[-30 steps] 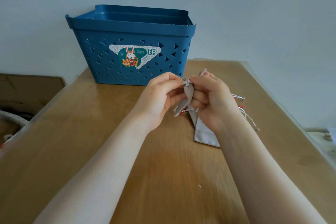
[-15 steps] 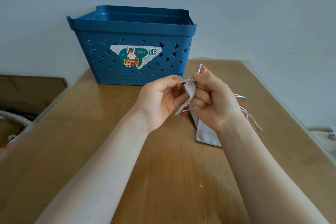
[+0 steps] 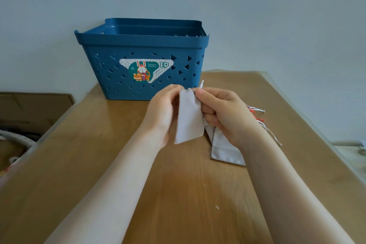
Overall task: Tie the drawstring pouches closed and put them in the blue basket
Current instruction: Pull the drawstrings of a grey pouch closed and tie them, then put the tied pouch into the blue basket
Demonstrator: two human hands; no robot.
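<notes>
Just at 6 o'clock of the blue basket (image 3: 142,49), above the desk (image 3: 188,194), we hold one grey pouch (image 3: 188,117) by its gathered top: our left hand (image 3: 164,113) and right hand (image 3: 223,113) each have their grip pinched on the neck and drawstring (image 3: 201,84). Half a second ago the pouch was bunched between the hands; now it hangs flat and full-length, so we judge the knot is drawn tight (or nearly so). That would leave the drop into the basket at 12 o'clock. More pouches (image 3: 225,148) lie on the desk under our right wrist, their red and white cords (image 3: 257,114) trailing toward 3 o'clock, still to be tied
</notes>
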